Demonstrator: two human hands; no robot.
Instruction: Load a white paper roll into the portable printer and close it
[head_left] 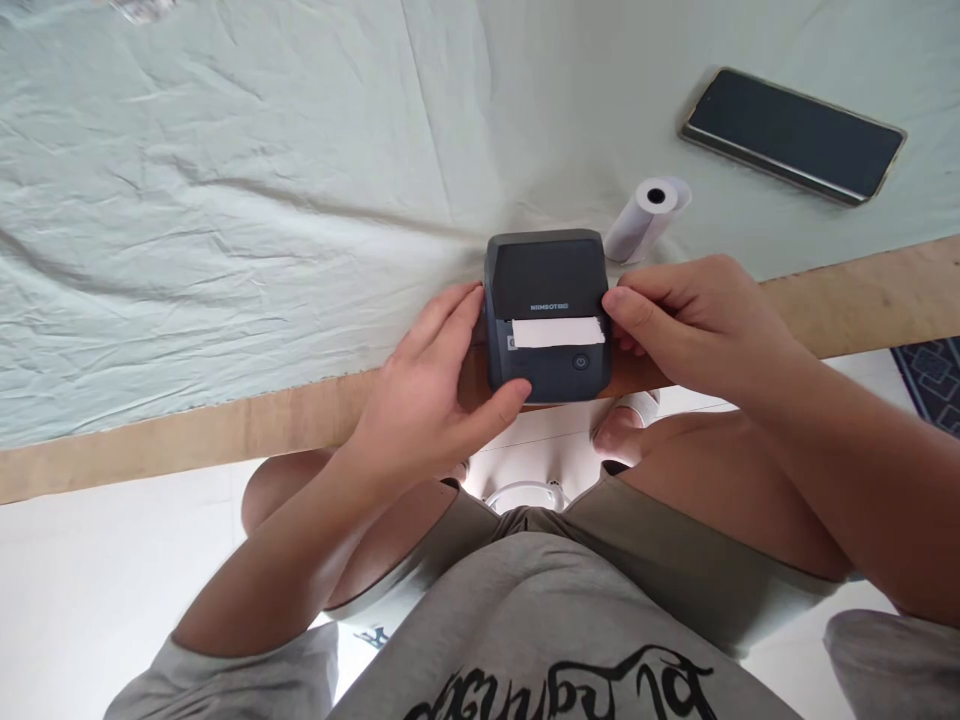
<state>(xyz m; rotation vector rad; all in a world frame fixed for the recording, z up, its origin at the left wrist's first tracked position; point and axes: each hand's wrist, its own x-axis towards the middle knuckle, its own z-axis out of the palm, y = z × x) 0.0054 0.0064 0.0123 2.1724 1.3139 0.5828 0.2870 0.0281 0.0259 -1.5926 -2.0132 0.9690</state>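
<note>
One printer [546, 290] was at the near wooden edge of the worktop [262, 428], between both hands. Its dark lid [555, 262] was down, hiding whatever was inside; a white strip [559, 332] stuck out and lay across the front, above a button [580, 362]. The left hand [416, 390] had a wide, curved grip on the printer, fingers along its left side, thumb on the near corner. The right hand [690, 310] had its grip nearly closed at the right side; I could not tell what lay between its fingers. Just beyond, a white roll [634, 228] with a dark core stood on the pale cloth [300, 180]. Farther right lay a phone [795, 130] in its case.
</note>
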